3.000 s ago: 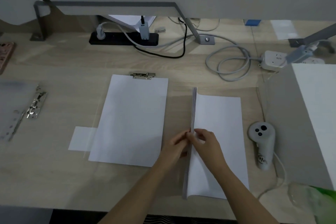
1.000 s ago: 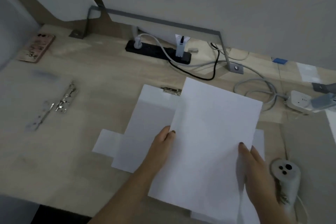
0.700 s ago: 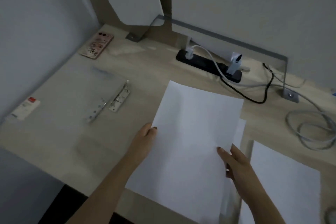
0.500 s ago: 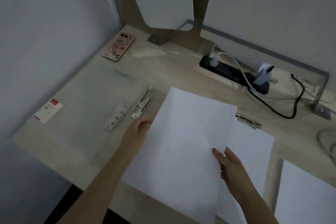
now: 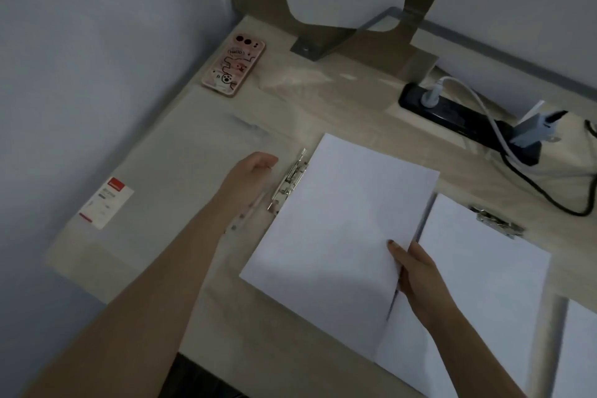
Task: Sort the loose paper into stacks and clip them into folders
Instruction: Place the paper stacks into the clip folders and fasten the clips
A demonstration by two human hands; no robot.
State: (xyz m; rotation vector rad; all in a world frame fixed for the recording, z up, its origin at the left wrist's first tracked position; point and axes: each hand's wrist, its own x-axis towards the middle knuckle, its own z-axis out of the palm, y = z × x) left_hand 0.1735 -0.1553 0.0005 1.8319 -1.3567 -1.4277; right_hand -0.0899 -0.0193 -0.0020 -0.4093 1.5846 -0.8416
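Your right hand (image 5: pixel 416 271): fingers pinch paper stack (image 5: pixel 339 229), beside metal clip (image 5: pixel 290 179). Your left hand (image 5: pixel 252 171): over clear folder (image 5: pixel 181 165); whether its fingers grip, cannot tell.

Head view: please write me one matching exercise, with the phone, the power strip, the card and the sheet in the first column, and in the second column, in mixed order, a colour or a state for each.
Column one:
1. phone
2. power strip
3. card
4. sheet

Column two:
a. pinched by the right hand
b. pink
c. white with a red band
d. black

Pairs: 1-b, 2-d, 3-c, 4-a.
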